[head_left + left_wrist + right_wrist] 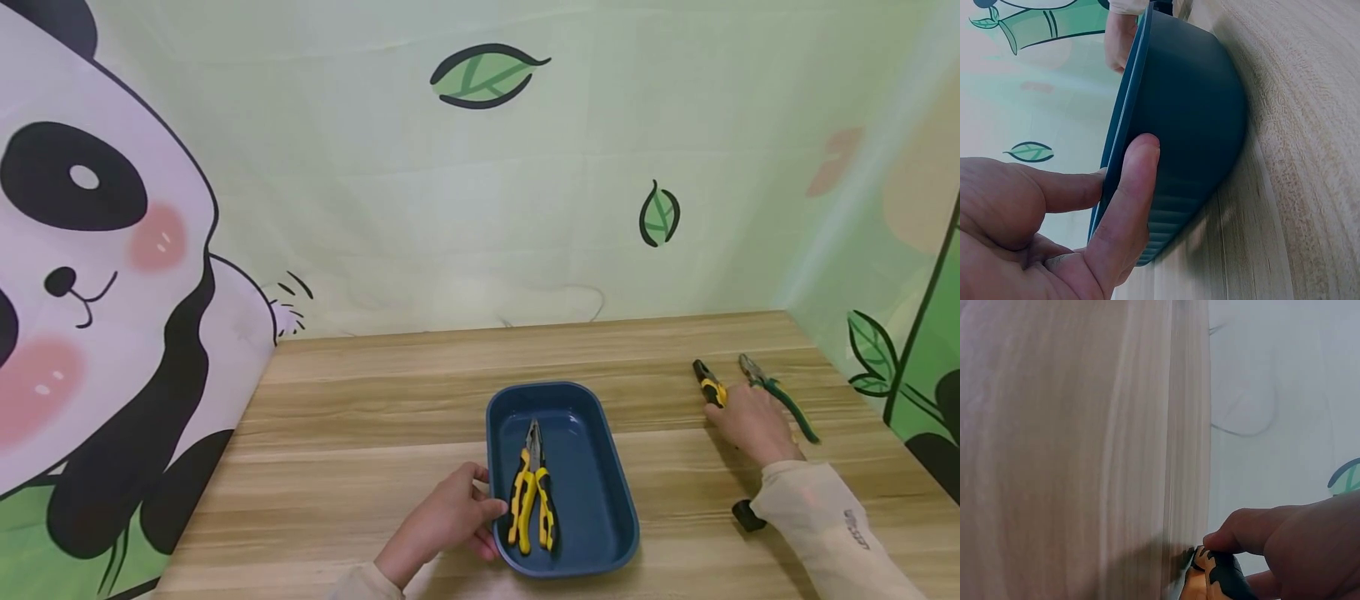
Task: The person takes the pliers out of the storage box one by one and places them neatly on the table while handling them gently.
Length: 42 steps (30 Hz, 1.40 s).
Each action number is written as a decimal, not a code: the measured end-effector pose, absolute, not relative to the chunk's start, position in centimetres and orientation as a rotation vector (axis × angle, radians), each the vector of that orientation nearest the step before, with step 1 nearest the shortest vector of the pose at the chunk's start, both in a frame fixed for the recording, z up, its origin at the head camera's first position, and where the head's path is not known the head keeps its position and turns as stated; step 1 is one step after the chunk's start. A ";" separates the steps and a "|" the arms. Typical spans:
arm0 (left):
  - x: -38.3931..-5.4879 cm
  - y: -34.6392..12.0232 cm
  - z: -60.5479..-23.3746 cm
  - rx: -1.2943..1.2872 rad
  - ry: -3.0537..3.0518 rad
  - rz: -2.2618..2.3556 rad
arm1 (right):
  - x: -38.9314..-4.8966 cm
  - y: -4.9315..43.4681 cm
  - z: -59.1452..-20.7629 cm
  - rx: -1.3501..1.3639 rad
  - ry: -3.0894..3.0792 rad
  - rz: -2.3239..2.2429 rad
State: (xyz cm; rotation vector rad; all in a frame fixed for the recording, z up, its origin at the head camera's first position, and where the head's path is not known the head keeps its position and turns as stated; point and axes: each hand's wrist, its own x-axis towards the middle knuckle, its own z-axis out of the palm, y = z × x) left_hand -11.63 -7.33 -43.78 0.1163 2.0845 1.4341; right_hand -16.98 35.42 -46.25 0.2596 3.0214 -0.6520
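My left hand (455,510) pinches the left rim of a dark blue plastic tray (626,508), thumb at the rim and fingers against the outer wall (1179,112). Inside the tray, on its left side, lie yellow-and-black pliers (528,500) with narrow metal noses pointing away from me. Off to the right, my right hand (753,423) grips another pair of yellow-and-black pliers (708,383) by the handles. In the right wrist view, thumb and finger are at those handles (1225,575). Green-handled pliers (791,408) lie just right of that hand.
A wood-grain table (360,417) carries everything. Behind it hangs a pale green cloth backdrop (375,208) printed with leaves and a panda, and it continues along the right side. A small black object (747,516) shows at the right sleeve's cuff.
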 end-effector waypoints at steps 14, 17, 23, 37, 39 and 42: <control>-11.6 -7.4 -43.9 0.103 2.086 1.422 | -16.8 35.3 -46.3 0.298 2.998 -0.618; -11.6 -7.4 -43.9 0.098 2.086 1.419 | -16.7 35.2 -46.1 0.326 2.977 -0.601; -11.6 -7.3 -43.8 0.104 2.089 1.423 | -16.8 35.2 -45.9 0.303 2.968 -0.591; -11.7 -7.3 -43.6 0.086 2.099 1.401 | -17.1 35.4 -46.0 0.289 2.967 -0.597; -11.7 -7.3 -43.6 0.084 2.099 1.399 | -17.1 35.4 -46.1 0.277 2.972 -0.599; -11.7 -7.3 -43.7 0.085 2.099 1.399 | -17.1 35.5 -46.2 0.259 2.977 -0.602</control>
